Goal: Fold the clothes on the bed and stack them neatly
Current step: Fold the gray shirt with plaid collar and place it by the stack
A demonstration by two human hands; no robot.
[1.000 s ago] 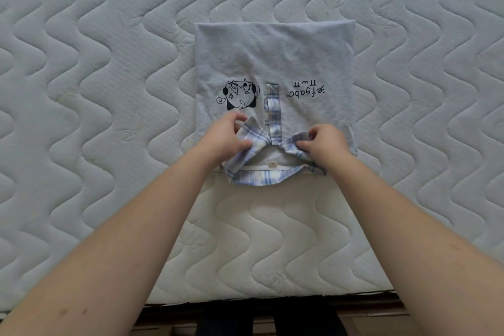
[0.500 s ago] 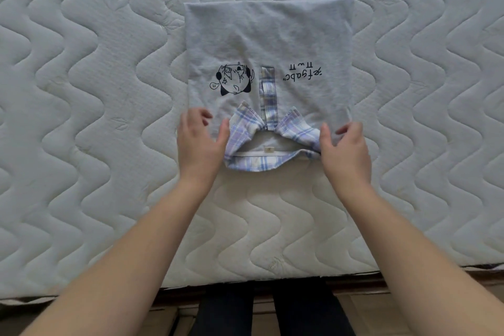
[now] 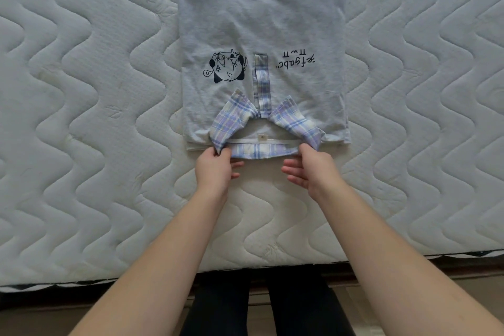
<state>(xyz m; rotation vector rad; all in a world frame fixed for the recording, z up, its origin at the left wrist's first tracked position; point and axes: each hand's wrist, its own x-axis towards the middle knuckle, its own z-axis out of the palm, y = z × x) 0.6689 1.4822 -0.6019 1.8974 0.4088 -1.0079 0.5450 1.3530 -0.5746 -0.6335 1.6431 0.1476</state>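
Head view. Folded shirt [image 3: 261,35], pale blue, lies flat as a rough square on the quilted mattress [image 3: 81,117], near its front edge. Plaid collar [image 3: 261,150] faces the person; plaid placket [image 3: 261,82] runs up the centre. Cartoon print [image 3: 228,65] sits left of the placket, upside-down lettering [image 3: 296,61] to its right.

Left hand [image 3: 215,169]: thumb and forefinger pinch the collar's left corner, other fingers loosely extended toward the middle. Right hand [image 3: 311,169]: thumb and forefinger pinch the collar's right corner, remaining fingers spread, pointing left. Both hands rest at the shirt's near edge, apart, w/ the collar band between them.

No containers in view. Below the mattress edge: dark-clad legs [image 3: 261,305] and floor [image 3: 474,289].
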